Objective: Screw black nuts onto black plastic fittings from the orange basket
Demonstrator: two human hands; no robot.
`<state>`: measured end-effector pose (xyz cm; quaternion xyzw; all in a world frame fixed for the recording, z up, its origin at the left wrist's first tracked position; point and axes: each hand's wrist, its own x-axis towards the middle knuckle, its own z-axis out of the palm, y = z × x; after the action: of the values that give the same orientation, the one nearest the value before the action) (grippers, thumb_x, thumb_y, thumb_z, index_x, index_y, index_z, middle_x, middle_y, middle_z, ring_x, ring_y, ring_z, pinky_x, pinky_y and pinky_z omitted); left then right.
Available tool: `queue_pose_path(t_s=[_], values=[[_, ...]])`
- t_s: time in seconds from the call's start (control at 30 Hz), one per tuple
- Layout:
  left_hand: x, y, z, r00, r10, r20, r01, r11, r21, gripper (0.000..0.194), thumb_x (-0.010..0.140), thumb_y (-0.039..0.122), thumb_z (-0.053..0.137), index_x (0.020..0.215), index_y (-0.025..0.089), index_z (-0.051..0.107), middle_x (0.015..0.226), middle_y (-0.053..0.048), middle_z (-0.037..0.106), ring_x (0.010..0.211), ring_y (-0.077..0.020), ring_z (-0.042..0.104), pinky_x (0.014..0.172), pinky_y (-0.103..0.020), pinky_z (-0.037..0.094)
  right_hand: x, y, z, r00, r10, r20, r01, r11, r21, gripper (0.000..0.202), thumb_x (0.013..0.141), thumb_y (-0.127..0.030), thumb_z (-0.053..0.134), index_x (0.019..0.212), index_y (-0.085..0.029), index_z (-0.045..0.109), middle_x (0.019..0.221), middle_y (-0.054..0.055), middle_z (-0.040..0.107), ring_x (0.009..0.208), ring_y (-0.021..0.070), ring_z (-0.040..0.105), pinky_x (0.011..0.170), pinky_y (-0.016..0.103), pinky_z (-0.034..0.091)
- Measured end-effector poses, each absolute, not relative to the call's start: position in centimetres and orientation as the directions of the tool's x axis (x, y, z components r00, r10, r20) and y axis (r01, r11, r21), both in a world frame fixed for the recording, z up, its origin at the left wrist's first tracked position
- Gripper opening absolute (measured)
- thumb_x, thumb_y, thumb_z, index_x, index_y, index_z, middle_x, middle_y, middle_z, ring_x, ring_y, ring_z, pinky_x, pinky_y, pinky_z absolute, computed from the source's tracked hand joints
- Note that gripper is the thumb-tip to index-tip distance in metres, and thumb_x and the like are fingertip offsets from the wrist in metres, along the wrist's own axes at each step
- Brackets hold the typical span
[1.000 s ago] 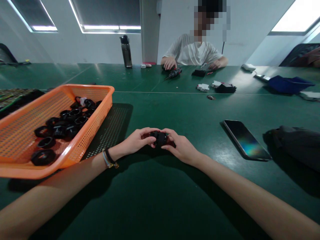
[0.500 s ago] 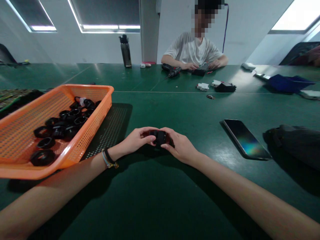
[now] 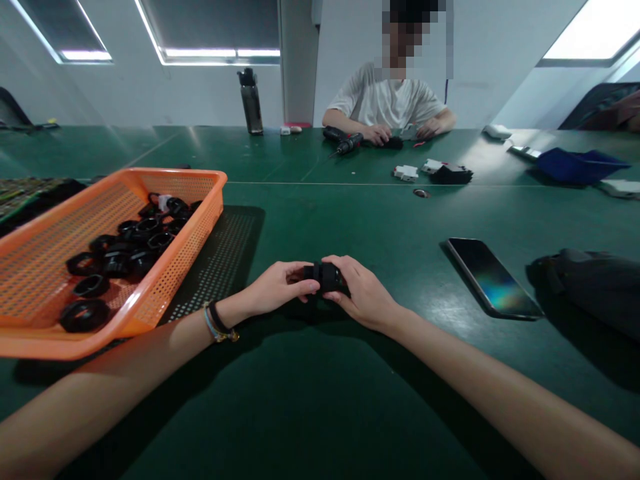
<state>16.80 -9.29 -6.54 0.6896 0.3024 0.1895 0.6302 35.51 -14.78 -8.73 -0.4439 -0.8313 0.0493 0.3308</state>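
Centrally, just above the green desk (image 3: 310,387): one small black fitting (image 3: 326,276), pinched from both sides, left hand (image 3: 277,288) closed on its left end, right hand (image 3: 361,293) closed on its right. Left of the hands: orange basket (image 3: 195,220) holding black rings (image 3: 123,250); right: dark phone (image 3: 493,277) lying flat.

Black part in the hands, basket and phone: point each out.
black part (image 3: 326,275), head view, its top between the fingers
basket (image 3: 203,175), head view, far rim
phone (image 3: 493,278), head view, middle of screen
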Motion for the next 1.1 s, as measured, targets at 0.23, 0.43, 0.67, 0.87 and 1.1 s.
queue_pose_path(t_s=[0.23, 0.43, 0.67, 0.87, 1.1], values=[[16.66, -9.27, -7.0, 0.746, 0.662, -0.073, 0.177, -0.092, 0.98, 0.037, 0.072, 0.027, 0.063, 0.106, 0.012, 0.061, 0.09, -0.005, 0.066, 0.073, -0.0137, 0.06, 0.069, -0.026, 0.048, 35.47, -14.92, -8.61, -0.391, 0.777, 0.493, 0.698, 0.6, -0.391, 0.046, 0.09, -0.053, 0.03, 0.113, -0.016, 0.042, 0.099, 0.015, 0.061, 0.087, 0.0252, 0.058, 0.076, 0.042, 0.051], [16.62, -9.49, -7.11, 0.737, 0.675, -0.03, 0.217, -0.195, 0.957, 0.048, 0.072, 0.033, 0.063, 0.113, 0.01, 0.058, 0.098, -0.009, 0.066, 0.083, -0.0183, 0.061, 0.073, -0.029, 0.049, 35.47, -15.11, -8.56, -0.381, 0.801, 0.462, 0.703, 0.575, -0.418, 0.045, 0.09, -0.051, 0.032, 0.112, -0.013, 0.043, 0.1, 0.016, 0.061, 0.088, 0.0254, 0.059, 0.076, 0.042, 0.051], [16.47, -9.71, -6.88, 0.733, 0.681, 0.011, 0.271, -0.306, 0.913, 0.045, 0.072, 0.032, 0.063, 0.112, 0.011, 0.059, 0.102, -0.009, 0.066, 0.085, -0.0186, 0.062, 0.076, -0.029, 0.05, 35.29, -15.41, -8.48, -0.363, 0.858, 0.363, 0.719, 0.506, -0.477, 0.034, 0.089, -0.041, 0.04, 0.11, -0.014, 0.046, 0.102, 0.014, 0.061, 0.089, 0.0251, 0.059, 0.077, 0.043, 0.051], [16.33, -9.41, -7.15, 0.765, 0.644, 0.002, 0.266, -0.319, 0.91, 0.044, 0.073, 0.031, 0.064, 0.113, 0.014, 0.061, 0.104, -0.007, 0.067, 0.087, -0.0188, 0.063, 0.077, -0.029, 0.049, 35.07, -15.53, -8.54, -0.329, 0.891, 0.314, 0.73, 0.45, -0.514, 0.028, 0.088, -0.035, 0.044, 0.109, -0.016, 0.047, 0.101, 0.012, 0.062, 0.09, 0.0242, 0.06, 0.079, 0.044, 0.05], [16.25, -10.06, -6.69, 0.742, 0.65, 0.166, 0.352, -0.588, 0.728, 0.038, 0.078, 0.028, 0.063, 0.114, 0.015, 0.059, 0.103, -0.007, 0.066, 0.09, -0.019, 0.062, 0.079, -0.031, 0.049, 34.67, -15.63, -8.54, -0.282, 0.906, 0.315, 0.747, 0.414, -0.521, 0.029, 0.087, -0.031, 0.046, 0.111, -0.015, 0.047, 0.102, 0.013, 0.062, 0.09, 0.0243, 0.06, 0.079, 0.043, 0.05]])
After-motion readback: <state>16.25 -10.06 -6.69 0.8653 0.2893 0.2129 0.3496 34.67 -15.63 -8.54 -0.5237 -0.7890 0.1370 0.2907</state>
